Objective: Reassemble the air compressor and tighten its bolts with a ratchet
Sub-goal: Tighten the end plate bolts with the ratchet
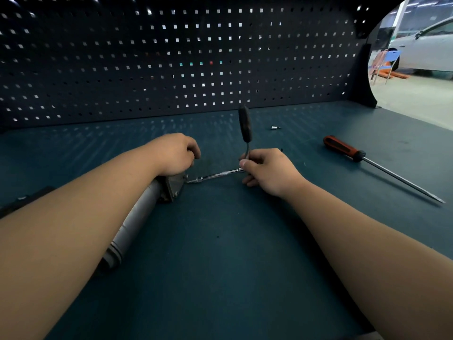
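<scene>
Grey metal cylindrical air compressor (137,217) lies on the dark teal bench (220,241) toward its left edge, square end plate facing bench centre. Left hand (175,154) curled over the end plate, gripping it. Right hand (268,170) clamped around the head of the chrome ratchet with black handle (245,126); handle points toward the back edge, chrome extension bar (215,176) reaches the end plate. Hands apart. Orange-and-black-handled screwdriver (343,148) near right edge; small silver socket (275,128) near the back, by the dark perforated pegboard (171,57)

Compressor (137,217) left on bench (220,266); screwdriver (367,160) right.
</scene>
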{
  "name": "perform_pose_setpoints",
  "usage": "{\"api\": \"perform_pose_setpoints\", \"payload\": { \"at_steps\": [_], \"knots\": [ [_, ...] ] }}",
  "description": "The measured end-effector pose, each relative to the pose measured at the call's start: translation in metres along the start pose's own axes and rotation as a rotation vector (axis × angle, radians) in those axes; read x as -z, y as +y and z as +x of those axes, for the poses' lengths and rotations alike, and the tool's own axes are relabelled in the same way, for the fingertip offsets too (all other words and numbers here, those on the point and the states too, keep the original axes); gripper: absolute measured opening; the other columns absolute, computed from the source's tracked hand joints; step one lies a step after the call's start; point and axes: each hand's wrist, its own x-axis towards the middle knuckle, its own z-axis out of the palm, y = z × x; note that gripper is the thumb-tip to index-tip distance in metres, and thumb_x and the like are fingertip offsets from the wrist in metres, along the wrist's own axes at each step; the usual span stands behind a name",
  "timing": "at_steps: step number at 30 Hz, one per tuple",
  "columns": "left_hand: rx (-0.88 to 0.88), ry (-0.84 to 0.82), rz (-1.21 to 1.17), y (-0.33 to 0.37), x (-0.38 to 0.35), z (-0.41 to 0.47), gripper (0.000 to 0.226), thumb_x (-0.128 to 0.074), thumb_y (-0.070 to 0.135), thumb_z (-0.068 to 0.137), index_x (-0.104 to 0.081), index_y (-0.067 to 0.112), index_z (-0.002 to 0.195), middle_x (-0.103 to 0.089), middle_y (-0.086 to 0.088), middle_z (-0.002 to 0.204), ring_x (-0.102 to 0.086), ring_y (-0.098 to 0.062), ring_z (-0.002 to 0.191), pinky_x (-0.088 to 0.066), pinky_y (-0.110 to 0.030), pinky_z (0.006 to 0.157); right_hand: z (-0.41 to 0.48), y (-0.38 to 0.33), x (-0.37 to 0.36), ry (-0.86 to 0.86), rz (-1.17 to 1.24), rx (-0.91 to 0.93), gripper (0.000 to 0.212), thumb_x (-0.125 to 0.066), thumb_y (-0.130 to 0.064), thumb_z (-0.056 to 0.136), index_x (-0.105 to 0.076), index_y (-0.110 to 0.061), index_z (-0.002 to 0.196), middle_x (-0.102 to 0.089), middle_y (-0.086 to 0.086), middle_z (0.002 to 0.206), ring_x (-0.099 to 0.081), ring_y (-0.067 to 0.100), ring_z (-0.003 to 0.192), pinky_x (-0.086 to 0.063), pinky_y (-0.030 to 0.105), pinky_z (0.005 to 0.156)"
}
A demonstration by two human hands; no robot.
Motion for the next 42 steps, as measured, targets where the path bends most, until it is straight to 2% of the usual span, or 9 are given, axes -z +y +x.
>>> {"api": "perform_pose_setpoints", "payload": {
  "at_steps": [5, 14, 19, 23, 29, 36, 39, 42],
  "knots": [
    [-0.008, -0.006, 0.001, -0.001, 0.000, 0.001, 0.028, -0.043, 0.013, 0.092, -0.060, 0.035, 0.093, -0.068, 0.012, 0.091, -0.059, -0.010, 0.092, -0.042, -0.026, 0.076, 0.000, 0.000, 0.008, 0.038, 0.053, -0.010, 0.017, -0.059, -0.019, 0.095, -0.064, -0.023, 0.078, -0.064, -0.007, 0.076, -0.069, 0.012, 0.058, -0.056, 0.022, 0.056],
    [-0.024, 0.008, 0.017, -0.002, 0.001, 0.000, 0.030, -0.041, 0.013, 0.091, -0.060, 0.037, 0.092, -0.067, 0.015, 0.090, -0.057, -0.010, 0.090, -0.042, -0.027, 0.077, -0.001, -0.002, 0.002, 0.004, 0.011, 0.014, 0.018, -0.061, -0.020, 0.093, -0.066, -0.019, 0.076, -0.062, -0.011, 0.067, -0.070, 0.014, 0.061, -0.058, 0.024, 0.060],
    [-0.021, 0.006, 0.019, -0.002, 0.000, 0.000, 0.030, -0.041, 0.014, 0.092, -0.062, 0.035, 0.094, -0.067, 0.015, 0.090, -0.057, -0.009, 0.090, -0.042, -0.027, 0.076, 0.000, -0.002, 0.005, 0.040, -0.015, 0.014, 0.020, -0.060, -0.022, 0.093, -0.065, -0.018, 0.075, -0.063, -0.007, 0.072, -0.069, 0.012, 0.059, -0.058, 0.024, 0.059],
    [-0.023, 0.005, 0.027, -0.002, 0.001, 0.000, 0.029, -0.041, 0.015, 0.092, -0.061, 0.036, 0.094, -0.066, 0.015, 0.092, -0.056, -0.011, 0.092, -0.040, -0.026, 0.075, 0.001, -0.002, 0.007, 0.063, -0.017, 0.013, 0.018, -0.060, -0.023, 0.093, -0.066, -0.011, 0.081, -0.063, -0.002, 0.074, -0.071, 0.016, 0.062, -0.060, 0.027, 0.063],
    [-0.046, 0.022, 0.048, -0.002, 0.000, 0.001, 0.024, -0.042, 0.020, 0.094, -0.061, 0.035, 0.095, -0.059, 0.019, 0.085, -0.055, -0.011, 0.090, -0.039, -0.026, 0.073, 0.001, -0.002, 0.006, 0.066, 0.015, 0.002, 0.017, -0.060, -0.022, 0.094, -0.066, -0.021, 0.078, -0.062, -0.009, 0.068, -0.071, 0.018, 0.063, -0.059, 0.027, 0.063],
    [-0.073, 0.023, 0.065, -0.003, -0.001, 0.001, 0.022, -0.044, 0.022, 0.095, -0.062, 0.035, 0.096, -0.052, 0.024, 0.081, -0.052, -0.011, 0.089, -0.037, -0.026, 0.073, -0.002, -0.005, 0.007, 0.057, 0.021, 0.016, 0.018, -0.060, -0.023, 0.093, -0.066, -0.021, 0.076, -0.060, -0.016, 0.057, -0.071, 0.018, 0.062, -0.059, 0.026, 0.061],
    [-0.109, 0.000, 0.213, 0.003, -0.001, -0.003, 0.014, -0.052, 0.029, 0.091, -0.064, 0.033, 0.096, -0.058, 0.015, 0.086, -0.053, -0.014, 0.089, -0.042, -0.028, 0.075, -0.002, -0.007, 0.009, 0.048, -0.002, 0.025, 0.023, -0.060, -0.024, 0.093, -0.063, -0.016, 0.072, -0.056, -0.014, 0.053, -0.071, 0.019, 0.061, -0.060, 0.033, 0.066],
    [-0.211, -0.020, 0.635, 0.016, -0.005, -0.007, 0.014, -0.057, 0.040, 0.088, -0.065, 0.034, 0.098, -0.057, 0.009, 0.085, -0.052, -0.017, 0.087, -0.039, -0.029, 0.074, -0.003, -0.008, 0.009, 0.038, 0.002, 0.025, 0.027, -0.059, -0.024, 0.092, -0.060, -0.015, 0.067, -0.056, -0.012, 0.051, -0.071, 0.020, 0.059, -0.060, 0.036, 0.066]
  ]
}}
